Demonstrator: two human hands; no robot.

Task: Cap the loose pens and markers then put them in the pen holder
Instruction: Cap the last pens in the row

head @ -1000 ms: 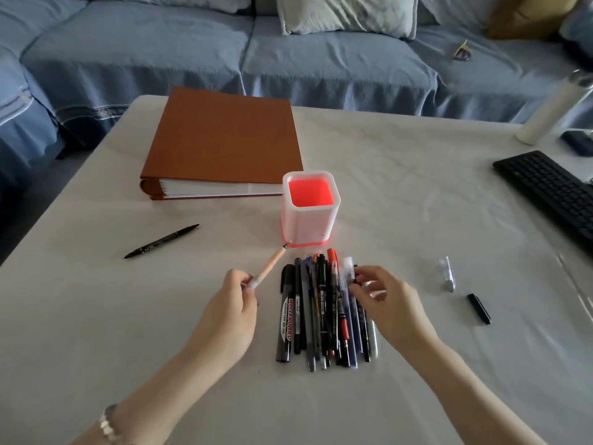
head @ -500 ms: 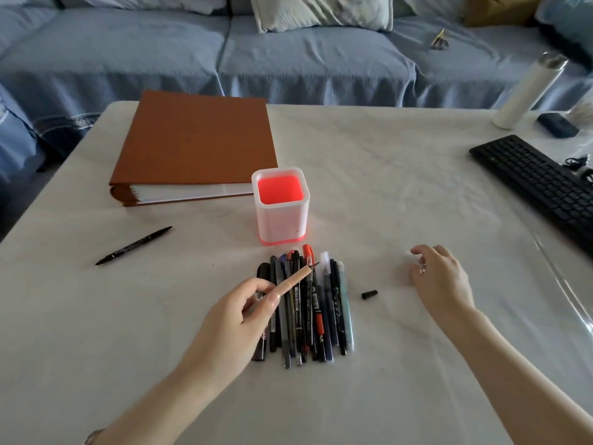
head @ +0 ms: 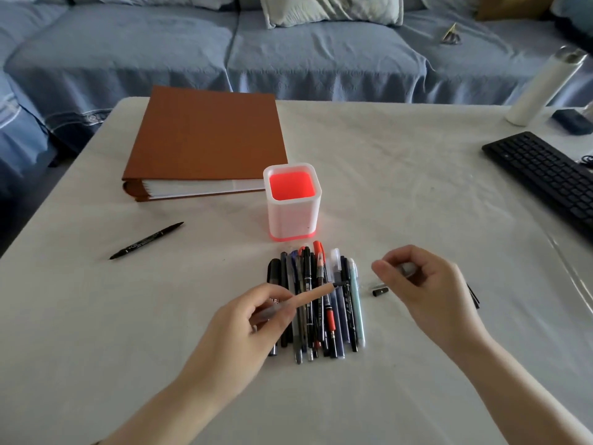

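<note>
My left hand [head: 247, 322] grips a peach-coloured pen [head: 313, 295], its uncapped dark tip pointing right above a row of several pens and markers [head: 321, 303] lying side by side on the table. My right hand [head: 420, 284] hovers to the right of the row, pinching a clear pen cap [head: 406, 269] between thumb and fingers. A small black cap [head: 380, 291] lies on the cloth between the row and my right hand. The white pen holder [head: 292, 216] with a red inside stands empty just behind the row. One black marker [head: 146, 240] lies alone at the left.
A brown binder [head: 205, 139] lies behind and left of the holder. A black keyboard [head: 542, 175] is at the right edge, with a white bottle [head: 542, 88] and a dark small object [head: 572, 122] behind it. A blue sofa [head: 288, 49] runs along the far side.
My right hand picked up the clear cap from the table at the right and brought it left toward the pen. My left hand swung the pen's tip toward the right.
</note>
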